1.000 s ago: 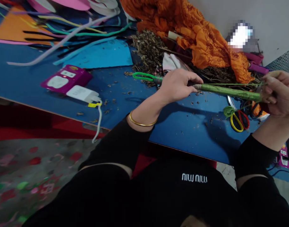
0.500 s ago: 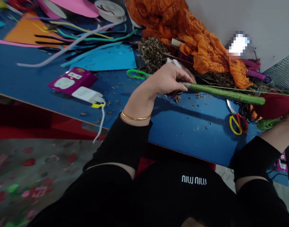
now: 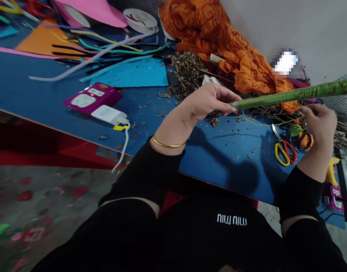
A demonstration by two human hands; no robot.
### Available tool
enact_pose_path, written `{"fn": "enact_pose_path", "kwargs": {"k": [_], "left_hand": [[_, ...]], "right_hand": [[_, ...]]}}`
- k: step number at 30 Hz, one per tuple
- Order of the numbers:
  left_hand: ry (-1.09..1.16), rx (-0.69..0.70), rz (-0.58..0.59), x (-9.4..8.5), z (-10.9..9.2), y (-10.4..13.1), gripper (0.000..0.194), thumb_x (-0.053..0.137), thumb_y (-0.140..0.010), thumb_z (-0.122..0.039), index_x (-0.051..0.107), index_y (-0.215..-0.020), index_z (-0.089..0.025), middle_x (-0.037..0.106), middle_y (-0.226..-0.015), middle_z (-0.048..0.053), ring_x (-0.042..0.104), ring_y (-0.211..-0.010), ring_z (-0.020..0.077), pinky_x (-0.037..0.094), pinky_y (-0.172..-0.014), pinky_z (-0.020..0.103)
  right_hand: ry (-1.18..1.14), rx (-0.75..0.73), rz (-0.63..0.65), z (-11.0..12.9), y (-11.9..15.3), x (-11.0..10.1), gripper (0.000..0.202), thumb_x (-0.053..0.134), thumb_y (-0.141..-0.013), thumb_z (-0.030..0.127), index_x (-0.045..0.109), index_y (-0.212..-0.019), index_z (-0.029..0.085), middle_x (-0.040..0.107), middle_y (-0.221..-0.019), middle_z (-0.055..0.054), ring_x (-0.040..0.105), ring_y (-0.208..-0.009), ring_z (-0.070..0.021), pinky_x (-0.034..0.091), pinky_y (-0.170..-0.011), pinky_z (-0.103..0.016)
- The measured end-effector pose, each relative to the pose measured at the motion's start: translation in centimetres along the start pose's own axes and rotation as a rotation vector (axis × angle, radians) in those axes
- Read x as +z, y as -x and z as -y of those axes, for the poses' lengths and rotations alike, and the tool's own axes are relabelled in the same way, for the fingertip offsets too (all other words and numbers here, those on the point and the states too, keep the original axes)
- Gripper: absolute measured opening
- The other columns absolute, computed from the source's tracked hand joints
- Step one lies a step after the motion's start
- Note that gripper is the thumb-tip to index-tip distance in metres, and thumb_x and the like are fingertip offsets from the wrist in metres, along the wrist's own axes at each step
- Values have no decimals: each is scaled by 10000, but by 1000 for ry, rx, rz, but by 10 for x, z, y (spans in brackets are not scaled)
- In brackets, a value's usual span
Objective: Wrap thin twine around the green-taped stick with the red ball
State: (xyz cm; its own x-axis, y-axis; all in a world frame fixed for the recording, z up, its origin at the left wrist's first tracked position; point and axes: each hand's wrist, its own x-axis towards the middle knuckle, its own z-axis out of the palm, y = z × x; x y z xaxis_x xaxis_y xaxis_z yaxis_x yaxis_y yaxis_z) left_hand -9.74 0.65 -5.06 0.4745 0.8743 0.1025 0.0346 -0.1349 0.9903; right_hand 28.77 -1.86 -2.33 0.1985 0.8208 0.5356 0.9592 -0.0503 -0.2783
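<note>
Head view: left hand (image 3: 209, 100) palm-down, grip tight on green stick (image 3: 289, 95); right hand (image 3: 321, 119) curled, grip apparently on thread (image 3: 264, 124).

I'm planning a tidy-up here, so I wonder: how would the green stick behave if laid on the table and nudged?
The green stick looks fairly stiff: it runs out from the left hand with no visible sag. It might roll if nudged on the table, since its sides look rounded, though its far end is out of view.
</note>
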Motion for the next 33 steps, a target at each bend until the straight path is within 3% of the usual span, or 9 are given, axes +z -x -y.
{"fn": "enact_pose_path", "kwargs": {"k": [2,5,10,13,18,21,24,27,33], "left_hand": [[39,-23,-13,5,-1,0,310,830,-752,-134,842,-1062,-140,786,-785,46,723,-683,157,636,-694,316],[94,-49,-27,12,-2,-1,296,825,-749,-97,840,-1041,-144,778,-771,28,713,-662,141,627,-695,308],[171,-74,-59,17,1,-4,274,810,-744,-59,842,-1003,-143,782,-779,24,697,-643,123,578,-655,270],[197,-82,-71,18,2,-6,283,810,-743,-58,840,-1015,-132,787,-785,35,665,-603,101,534,-599,241],[134,-51,-79,21,6,-8,271,826,-774,-110,830,-1045,-127,792,-807,55,670,-613,116,536,-591,258],[39,-15,-88,25,11,-10,269,836,-801,-137,820,-1069,-129,776,-784,54,690,-653,147,566,-631,295],[-26,13,-91,27,15,-12,326,820,-810,-116,809,-1135,-125,757,-766,47,702,-696,167,586,-682,318],[-48,26,-107,30,18,-14,374,800,-810,-106,803,-1184,-118,758,-775,50,702,-712,174,584,-699,322],[-31,35,-108,38,25,-16,346,793,-797,-138,829,-1140,-121,774,-772,44,663,-634,148,543,-620,289]], "right_hand": [[-76,-96,72,33,15,9,132,797,-884,283,824,-950,172,808,-1076,-170,747,-990,-253,555,-940,-443],[-656,-280,260,84,40,33,350,711,-952,501,763,-1175,236,780,-1233,-100,714,-1230,-252,548,-1110,-442],[-840,-308,421,137,77,44,397,672,-967,618,725,-899,230,718,-817,-13,683,-772,-165,592,-802,-335],[-797,-308,268,145,84,26,382,611,-1037,502,695,-794,220,658,-747,-6,634,-725,-144,560,-775,-329],[-1025,-370,172,148,85,27,422,578,-1032,580,651,-796,238,715,-1013,-66,715,-1132,-250,586,-1035,-494],[-1158,-351,257,147,87,39,416,535,-1056,581,617,-837,237,655,-812,-19,724,-851,-195,620,-849,-421],[-1060,-296,250,147,91,40,413,551,-1063,545,602,-814,220,546,-687,31,542,-575,-103,499,-605,-279],[-862,-323,170,151,95,32,424,541,-1073,507,596,-776,209,513,-660,38,439,-547,-82,402,-557,-256],[-726,-469,93,156,101,20,373,494,-1096,413,583,-793,215,585,-698,12,521,-623,-105,403,-598,-272]]}}
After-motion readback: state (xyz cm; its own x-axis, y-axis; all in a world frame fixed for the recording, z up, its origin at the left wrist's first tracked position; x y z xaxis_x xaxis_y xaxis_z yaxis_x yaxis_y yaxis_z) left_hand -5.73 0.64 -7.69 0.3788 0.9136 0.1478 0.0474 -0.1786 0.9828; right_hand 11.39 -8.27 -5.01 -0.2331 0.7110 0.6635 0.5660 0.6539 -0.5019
